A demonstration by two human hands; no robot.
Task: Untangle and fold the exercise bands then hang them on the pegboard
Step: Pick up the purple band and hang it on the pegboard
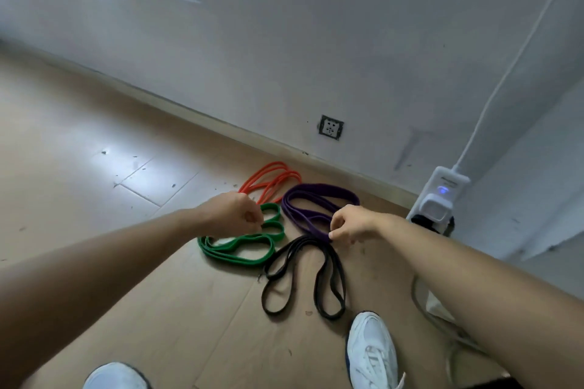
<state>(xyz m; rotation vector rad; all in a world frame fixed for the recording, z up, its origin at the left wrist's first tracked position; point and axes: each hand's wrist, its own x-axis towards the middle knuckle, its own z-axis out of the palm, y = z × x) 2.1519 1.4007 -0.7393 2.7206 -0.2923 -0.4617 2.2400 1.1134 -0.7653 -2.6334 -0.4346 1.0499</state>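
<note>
Several exercise bands lie in loops on the tan floor near the wall. The orange band [271,180] is farthest, the purple band [316,202] to its right, the green band [240,246] in the middle left, the black band [300,278] nearest my feet. My left hand [232,213] reaches down with curled fingers that pinch the green band at its upper loops. My right hand [349,226] pinches the purple band at its near end, right where the black band begins. No pegboard is in view.
A white wall runs behind the bands with a wall socket [330,127]. A white power strip with a blue light [442,196] and its cable stand at the right. My white shoes [373,354] are on the floor close to the black band. A grey cord [442,322] trails at the right.
</note>
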